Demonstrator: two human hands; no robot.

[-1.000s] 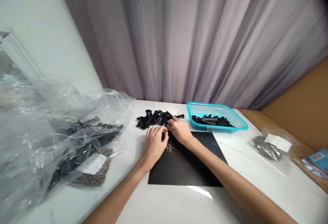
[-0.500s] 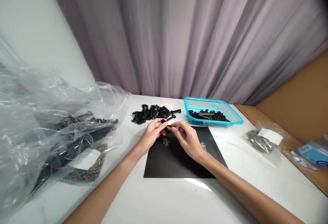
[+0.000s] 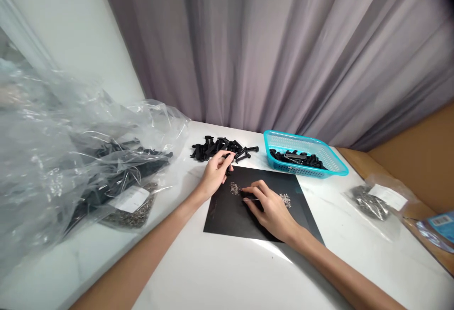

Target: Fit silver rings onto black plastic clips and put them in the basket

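Observation:
My left hand [image 3: 213, 173] is closed on a small black plastic part [image 3: 228, 170], mostly hidden by the fingers, just in front of a heap of similar black parts [image 3: 213, 149]. Lower and to the right, my right hand [image 3: 267, 204] is above a black mat [image 3: 230, 218], its fingers bent around a thin metallic tool [image 3: 251, 200] whose kind I cannot make out. Close to its fingertips lies a small pile of tiny metal pieces [image 3: 234, 188]. A second pile of tiny metal pieces [image 3: 285, 200] shows behind that hand.
A turquoise basket [image 3: 336, 166] with black parts stands at the back right. Large clear plastic bags [image 3: 46, 159] crowd the left side, with a labelled bag of metal pieces [image 3: 131, 213] beneath. Another labelled bag [image 3: 372, 201] lies at the right, near a cardboard edge [image 3: 354, 161].
My right hand has moved away from the left, down toward the left pile of metal pieces. The left hand still holds the black part. The view has shifted and tilted slightly.

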